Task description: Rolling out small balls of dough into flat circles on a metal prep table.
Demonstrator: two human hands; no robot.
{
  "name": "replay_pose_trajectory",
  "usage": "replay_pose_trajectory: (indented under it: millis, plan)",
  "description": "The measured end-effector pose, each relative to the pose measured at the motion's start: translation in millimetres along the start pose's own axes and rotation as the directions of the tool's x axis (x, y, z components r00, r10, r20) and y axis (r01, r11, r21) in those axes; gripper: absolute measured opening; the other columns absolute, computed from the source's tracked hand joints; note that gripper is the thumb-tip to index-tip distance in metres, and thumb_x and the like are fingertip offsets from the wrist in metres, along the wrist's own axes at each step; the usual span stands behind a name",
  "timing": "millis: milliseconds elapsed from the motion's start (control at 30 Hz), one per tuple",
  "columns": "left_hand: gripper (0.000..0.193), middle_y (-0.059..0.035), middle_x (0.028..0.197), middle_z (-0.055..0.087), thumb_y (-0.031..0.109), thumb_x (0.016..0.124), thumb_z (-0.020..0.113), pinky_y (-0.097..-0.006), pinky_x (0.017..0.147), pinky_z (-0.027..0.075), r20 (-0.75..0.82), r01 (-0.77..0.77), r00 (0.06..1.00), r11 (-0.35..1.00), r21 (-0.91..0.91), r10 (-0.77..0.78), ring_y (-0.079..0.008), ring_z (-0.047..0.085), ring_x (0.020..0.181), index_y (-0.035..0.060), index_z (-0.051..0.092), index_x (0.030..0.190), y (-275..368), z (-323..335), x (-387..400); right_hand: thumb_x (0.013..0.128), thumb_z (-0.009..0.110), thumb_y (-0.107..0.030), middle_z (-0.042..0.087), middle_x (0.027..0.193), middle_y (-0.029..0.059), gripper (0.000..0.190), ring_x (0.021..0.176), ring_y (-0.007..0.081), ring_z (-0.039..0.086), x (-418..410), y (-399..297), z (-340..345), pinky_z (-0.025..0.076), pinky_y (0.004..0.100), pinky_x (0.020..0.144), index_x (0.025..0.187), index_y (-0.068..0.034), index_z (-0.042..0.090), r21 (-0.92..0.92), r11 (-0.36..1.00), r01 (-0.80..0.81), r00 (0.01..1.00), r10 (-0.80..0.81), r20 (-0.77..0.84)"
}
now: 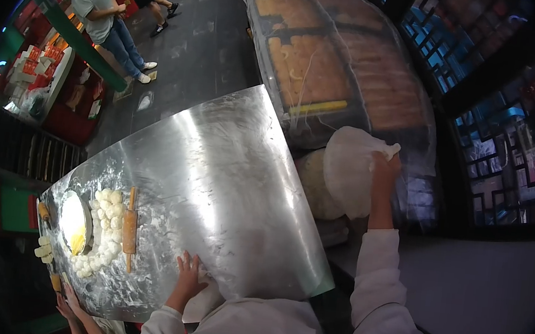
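Note:
My right hand [385,172] reaches past the right edge of the steel table and grips the gathered edge of a white sheet of cloth or plastic [349,168]. The sheet hangs in front of a beige rounded sack or container [313,174], whose contents I cannot make out. Fingers apart, my left hand [187,276] rests on the near edge of the steel worktable [241,184], which is dusted with flour. Beside its thumb lies a pale cloth or apron fold [205,302]. Farther left, a wooden rolling pin [129,230] lies beside a cluster of dough balls [108,216].
A round metal bowl [74,217] of white powder stands behind the dough. At lower left, a co-worker's hands [70,300] are near a smaller rolling pin [55,282]. Plastic sheeting covers trays of baked goods [312,69]. Two people stand on the dark floor [202,47].

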State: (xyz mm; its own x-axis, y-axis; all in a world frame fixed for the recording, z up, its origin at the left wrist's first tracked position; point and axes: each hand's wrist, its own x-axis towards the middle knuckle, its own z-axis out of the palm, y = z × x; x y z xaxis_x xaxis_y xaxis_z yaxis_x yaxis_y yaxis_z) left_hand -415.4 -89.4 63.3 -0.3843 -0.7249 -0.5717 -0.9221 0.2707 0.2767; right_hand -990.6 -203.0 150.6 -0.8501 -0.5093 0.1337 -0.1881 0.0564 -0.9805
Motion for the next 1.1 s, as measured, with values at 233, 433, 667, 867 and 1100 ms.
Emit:
replay_pose_trajectory:
  millis: [233,433,667,867,1100]
  plan:
    - [0.108,-0.0409,0.146,0.007,0.032,0.063,0.083,-0.0569,0.113,0.009,0.012,0.056,0.998,0.998,-0.041,-0.055,-0.0587,0.001,0.136,-0.0065,0.022,0.144,1,1,1,0.072,0.063,-0.007,0.062,0.078,0.0075,0.026,0.067,0.0171,0.06,18,86,15,0.047,0.03,0.061,0.096,0.003,0.061,-0.134,0.986,-0.103,0.993,0.109,0.039]
    - [0.109,-0.0404,0.147,0.003,0.031,0.063,0.084,-0.0571,0.113,0.011,0.02,0.059,0.998,0.998,0.011,-0.059,-0.0601,0.0,0.135,-0.0049,0.022,0.145,-1,4,9,0.073,0.065,-0.01,0.062,0.079,0.0072,0.025,0.069,0.0179,0.058,19,114,20,0.046,0.0321,0.063,0.095,0.003,0.06,-0.187,0.978,-0.097,0.988,0.118,0.105]
    - [0.11,-0.043,0.145,0.008,0.037,0.064,0.082,-0.0594,0.112,0.007,-0.044,0.03,0.999,0.998,0.05,-0.028,-0.056,0.002,0.137,-0.004,0.02,0.145,-6,2,4,0.072,0.068,-0.016,0.064,0.085,0.0152,0.036,0.075,0.0272,0.062,22,140,16,0.048,0.0372,0.068,0.1,0.005,0.058,-0.33,0.942,-0.059,0.972,0.13,0.198]
    - [0.109,-0.0415,0.145,0.01,0.041,0.068,0.079,-0.0605,0.112,0.007,-0.021,0.035,0.999,0.994,0.106,-0.033,-0.0562,0.005,0.137,-0.0014,0.017,0.147,-12,23,13,0.073,0.068,-0.012,0.066,0.087,0.014,0.035,0.075,0.0263,0.064,11,123,2,0.05,0.0363,0.067,0.102,0.006,0.059,-0.336,0.939,-0.068,0.97,0.142,0.199]
    - [0.107,-0.0394,0.147,0.008,0.041,0.071,0.077,-0.0594,0.112,0.012,-0.018,0.017,1.0,0.991,0.13,-0.014,-0.0623,0.006,0.133,0.0039,0.015,0.148,-27,40,13,0.071,0.07,-0.014,0.065,0.101,0.0213,0.047,0.092,0.0336,0.064,13,205,5,0.047,0.0385,0.082,0.111,0.006,0.057,-0.277,0.939,-0.203,0.962,0.244,0.124]
